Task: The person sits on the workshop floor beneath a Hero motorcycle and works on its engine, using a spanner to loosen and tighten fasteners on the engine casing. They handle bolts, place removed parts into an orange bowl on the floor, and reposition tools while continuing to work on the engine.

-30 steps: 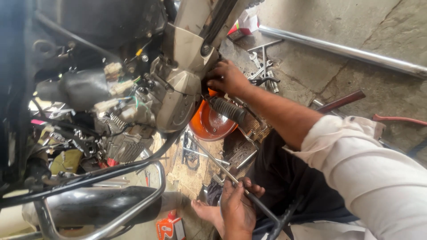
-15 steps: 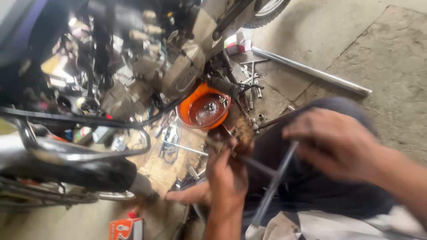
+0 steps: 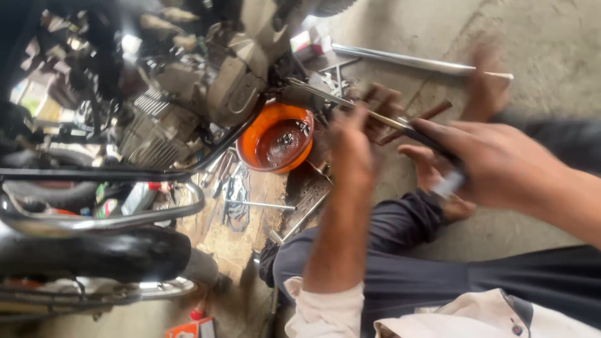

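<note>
A long thin metal rod tool [image 3: 382, 119] runs from the motorcycle engine [image 3: 206, 87] back toward me. My right hand [image 3: 501, 159] grips its dark near end. Farther along the rod is my left hand [image 3: 354, 147], on a white-cuffed arm, its fingers curled around the shaft; motion blur hides the exact grip. Just left of my left hand, an orange bowl [image 3: 250, 134] of dark oil sits under the engine.
Several loose wrenches and rods lie on a wooden board [image 3: 250, 219] on the concrete floor. A long metal pipe [image 3: 407, 61] lies at the back. Chrome guard bars [image 3: 106, 216] and a black tyre [image 3: 94, 253] fill the left. My dark-trousered legs [image 3: 407, 263] are below.
My right hand left the engine and came back to the rod's near end. My left hand lifted the rod from the floor up beside the orange bowl. My view swung right.
</note>
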